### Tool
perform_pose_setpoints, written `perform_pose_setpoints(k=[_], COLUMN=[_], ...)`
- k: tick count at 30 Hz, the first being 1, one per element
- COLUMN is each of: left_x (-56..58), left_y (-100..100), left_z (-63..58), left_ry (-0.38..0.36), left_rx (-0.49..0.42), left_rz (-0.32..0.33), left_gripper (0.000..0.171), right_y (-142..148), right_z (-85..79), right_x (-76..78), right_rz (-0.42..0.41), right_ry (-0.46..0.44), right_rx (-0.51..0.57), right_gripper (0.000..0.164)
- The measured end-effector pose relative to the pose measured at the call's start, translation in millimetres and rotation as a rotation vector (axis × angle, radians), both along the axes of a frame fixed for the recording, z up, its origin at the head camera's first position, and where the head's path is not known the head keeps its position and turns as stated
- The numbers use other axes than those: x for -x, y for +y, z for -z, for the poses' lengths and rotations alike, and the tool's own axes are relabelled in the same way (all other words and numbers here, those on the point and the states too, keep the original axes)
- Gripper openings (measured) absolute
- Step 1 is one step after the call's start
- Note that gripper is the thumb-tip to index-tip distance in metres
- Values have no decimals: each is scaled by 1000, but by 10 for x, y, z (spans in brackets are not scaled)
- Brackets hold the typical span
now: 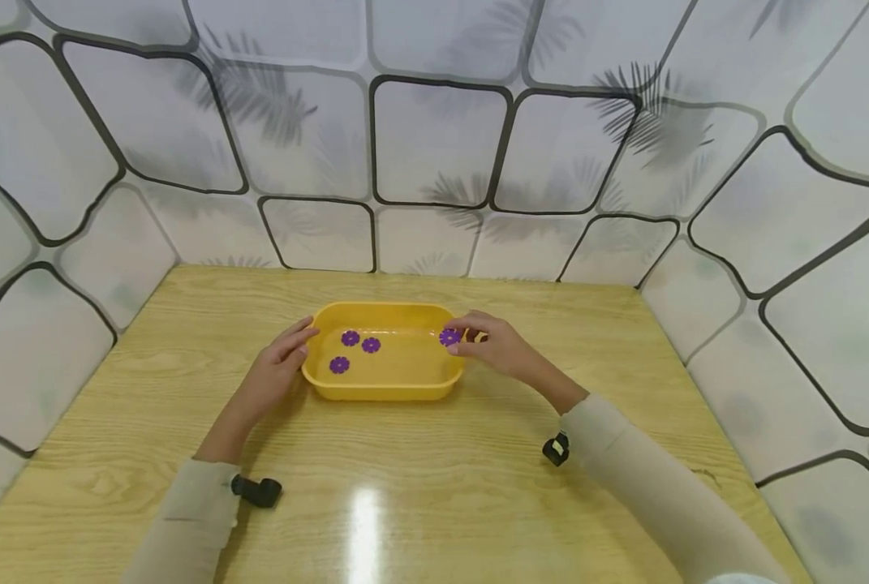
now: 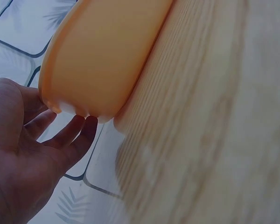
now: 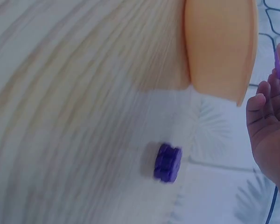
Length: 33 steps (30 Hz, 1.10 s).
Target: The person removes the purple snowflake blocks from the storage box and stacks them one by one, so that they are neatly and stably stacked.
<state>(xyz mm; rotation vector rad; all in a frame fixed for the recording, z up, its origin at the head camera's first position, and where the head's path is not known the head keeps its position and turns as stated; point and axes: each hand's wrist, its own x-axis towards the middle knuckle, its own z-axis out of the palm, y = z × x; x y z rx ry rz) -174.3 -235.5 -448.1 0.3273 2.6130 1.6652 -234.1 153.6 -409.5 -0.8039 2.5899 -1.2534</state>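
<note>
A yellow tray [image 1: 383, 392] sits on the table, with three purple flower-shaped discs [image 1: 339, 365] lying in its left half. At the tray's left end, my left hand [image 1: 273, 369] holds the rim; the left wrist view shows its fingertips [image 2: 87, 123] against the outer wall. Over the right end, my right hand [image 1: 496, 345] pinches another purple flower-shaped disc [image 1: 449, 337] between thumb and fingers. In the right wrist view this disc [image 3: 278, 65] appears edge-on. A short purple stack of such discs [image 3: 168, 163] stands on the table beyond the tray's right end, hidden in the head view.
The wood-grain table [image 1: 419, 487] carries the tray near its back. Patterned white walls [image 1: 441, 146] with dark outlines and leaf prints enclose its back and sides. Each wrist wears a small black camera [image 1: 259, 491] below a pale sleeve.
</note>
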Motion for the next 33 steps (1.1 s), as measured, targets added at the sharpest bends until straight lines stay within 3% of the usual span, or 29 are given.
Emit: perform_pose_setpoints(k=[13, 24, 33], left_x=[11, -3, -1], left_y=[-13, 2, 3], left_z=[30, -3, 7], left_ry=[1, -5, -4], left_rx=[9, 6, 4], left_rz=[1, -2, 6], left_gripper=[45, 45, 45], right_y=[635, 928, 1003], right_z=[206, 371, 425], right_x=[16, 68, 122], right_rz=[124, 155, 126], right_ry=[-47, -91, -126], right_rx=[-72, -132, -158], right_gripper=[45, 43, 46])
